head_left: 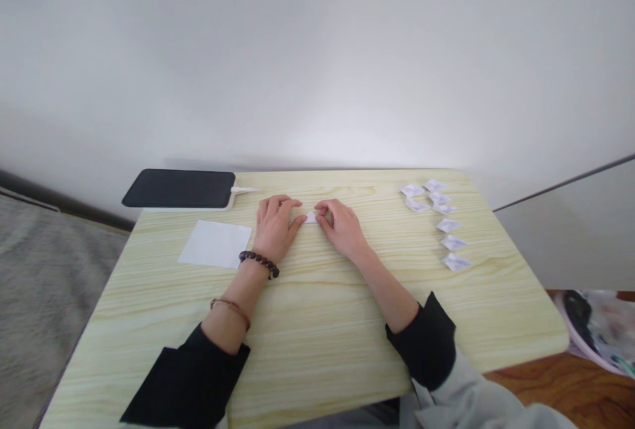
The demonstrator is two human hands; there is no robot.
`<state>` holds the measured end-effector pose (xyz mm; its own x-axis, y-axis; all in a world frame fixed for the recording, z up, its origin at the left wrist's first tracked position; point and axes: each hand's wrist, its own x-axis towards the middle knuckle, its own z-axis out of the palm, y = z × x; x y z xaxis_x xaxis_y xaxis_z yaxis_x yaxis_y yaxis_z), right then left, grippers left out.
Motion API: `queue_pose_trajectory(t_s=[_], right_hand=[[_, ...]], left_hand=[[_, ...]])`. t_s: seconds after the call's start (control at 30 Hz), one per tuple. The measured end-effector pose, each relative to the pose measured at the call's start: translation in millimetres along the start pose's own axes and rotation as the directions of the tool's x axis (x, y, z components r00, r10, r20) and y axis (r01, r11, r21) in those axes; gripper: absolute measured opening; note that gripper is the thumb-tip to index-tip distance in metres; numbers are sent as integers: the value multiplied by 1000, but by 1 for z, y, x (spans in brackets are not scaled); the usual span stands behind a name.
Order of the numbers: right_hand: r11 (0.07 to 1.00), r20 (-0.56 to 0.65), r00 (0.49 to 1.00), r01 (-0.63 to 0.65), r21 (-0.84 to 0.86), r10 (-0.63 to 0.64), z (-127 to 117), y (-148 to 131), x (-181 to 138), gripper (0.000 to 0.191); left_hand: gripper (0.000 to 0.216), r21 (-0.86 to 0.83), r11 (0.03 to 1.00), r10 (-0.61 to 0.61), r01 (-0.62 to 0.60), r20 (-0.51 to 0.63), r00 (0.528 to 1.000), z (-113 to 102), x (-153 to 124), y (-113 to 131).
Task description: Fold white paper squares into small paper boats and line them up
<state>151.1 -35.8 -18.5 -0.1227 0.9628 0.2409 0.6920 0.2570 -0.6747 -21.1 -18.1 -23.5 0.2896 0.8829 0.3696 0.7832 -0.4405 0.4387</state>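
Note:
A small folded piece of white paper [311,217] lies on the table between my two hands, its middle peaked like a triangle. My left hand [276,223] has its thumb at the paper's left end, with the other fingers bent and apart from the thumb. On the other side, my right hand [341,224] pinches the paper's right end between thumb and fingers. Over to the right stand several small folded paper boats [452,242]. White sheets of paper [215,244] lie flat to the left of my left hand.
A black-screened tablet or phone [181,188] with a white cable [247,190] rests at the table's back left. The wood-grain table [317,336] meets a white wall [317,59]. A pink-rimmed bin [590,350] stands on the floor at right.

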Motion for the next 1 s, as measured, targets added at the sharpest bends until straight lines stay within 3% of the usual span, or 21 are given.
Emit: queue_pose_trajectory(t_s=[0.3,0.6,0.87,1.0], right_hand=[[999,-46,999,-14,-50,11,4,-5,-2,19],[992,19,997,-78,98,77,1,0,3,22],[966,75,991,-121,226,107,-6,6,5,25],[962,71,991,-129,242,115,-7,6,5,26]], left_hand=[[26,48,998,-54,52,49,997,1,-1,1],[24,45,998,-47,44,86,995,-2,-1,2],[16,-55,992,115,-114,19,993,-1,0,-1],[18,-79,980,186,-183,41,982,-1,1,-2]])
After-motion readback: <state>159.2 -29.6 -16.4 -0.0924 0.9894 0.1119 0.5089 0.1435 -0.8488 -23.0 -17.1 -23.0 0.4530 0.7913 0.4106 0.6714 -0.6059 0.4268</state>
